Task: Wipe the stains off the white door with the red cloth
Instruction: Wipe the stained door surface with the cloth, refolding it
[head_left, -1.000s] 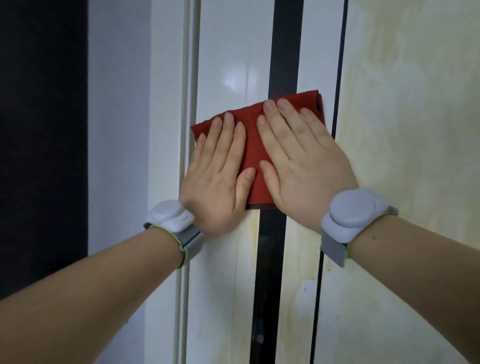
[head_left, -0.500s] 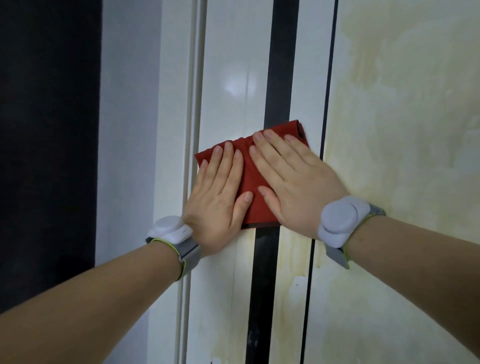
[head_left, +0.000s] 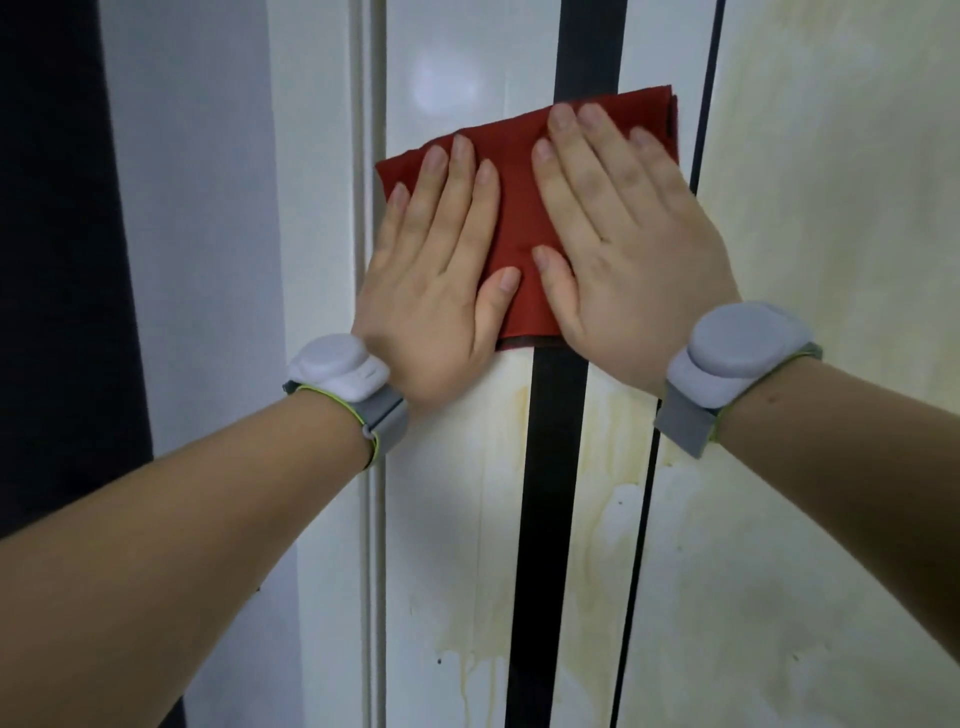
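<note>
Glossy white door (head_left: 441, 545) panels fill most of the view, with a grey wall (head_left: 197, 208) and a dark opening (head_left: 52, 260) off to the left. Compared with half a second ago, both hands and the cloth sit higher in the view, nearer the bright glare spot (head_left: 447, 88), and more of the streaked lower door shows beneath them. The left hand (head_left: 436, 291) lies flat with its fingers straight and slightly spread, pressing the left part of the red cloth (head_left: 519, 208) against the door. The right hand (head_left: 623, 249) presses the right part in the same way, palm down, its thumb close to the left thumb. The folded cloth lies across the wide black stripe (head_left: 545, 493), and its right edge stops just short of the thin black line (head_left: 644, 493). Each wrist carries a pale grey band device (head_left: 337, 366). Yellowish stains (head_left: 613, 457) begin right under the cloth's lower edge and run down the panels, with drips near the bottom.
</note>
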